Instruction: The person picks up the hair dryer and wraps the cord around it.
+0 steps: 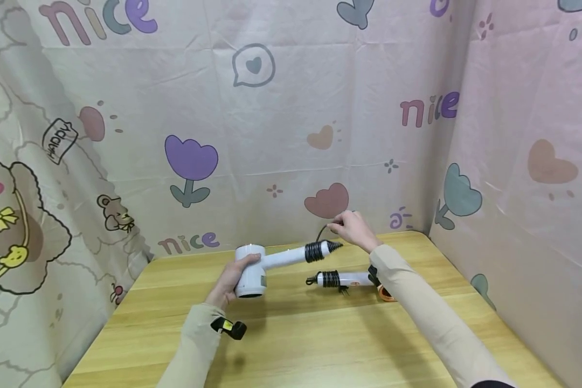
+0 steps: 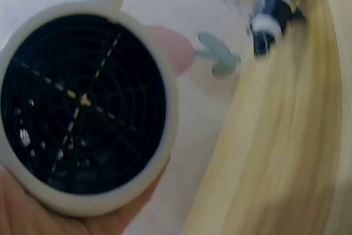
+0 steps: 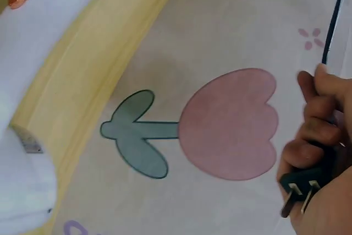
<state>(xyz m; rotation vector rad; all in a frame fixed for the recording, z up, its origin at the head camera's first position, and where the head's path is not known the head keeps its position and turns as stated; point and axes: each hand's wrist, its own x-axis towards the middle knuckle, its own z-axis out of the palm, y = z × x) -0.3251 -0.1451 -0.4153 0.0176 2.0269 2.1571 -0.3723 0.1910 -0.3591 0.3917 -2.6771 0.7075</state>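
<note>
My left hand (image 1: 231, 278) grips a white hair dryer (image 1: 250, 272) by its barrel, holding it above the table, handle pointing right. Black cord (image 1: 314, 251) is coiled round the end of that handle. In the left wrist view the dryer's dark round grille (image 2: 82, 103) faces the camera. Off the handle's end, my right hand (image 1: 354, 229) pinches the cord between thumb and forefinger. The right wrist view shows a black two-pin plug (image 3: 300, 185) held in the curled fingers of that hand. A second white hair dryer (image 1: 354, 279), its handle also wound with cord, lies below the right forearm.
The wooden table (image 1: 291, 345) reaches back to a printed cloth (image 1: 281, 134) that hangs behind and at both sides. The second dryer has an orange rim (image 1: 385, 294), partly behind the right sleeve. A black wrist camera (image 1: 235, 328) is strapped over the left sleeve.
</note>
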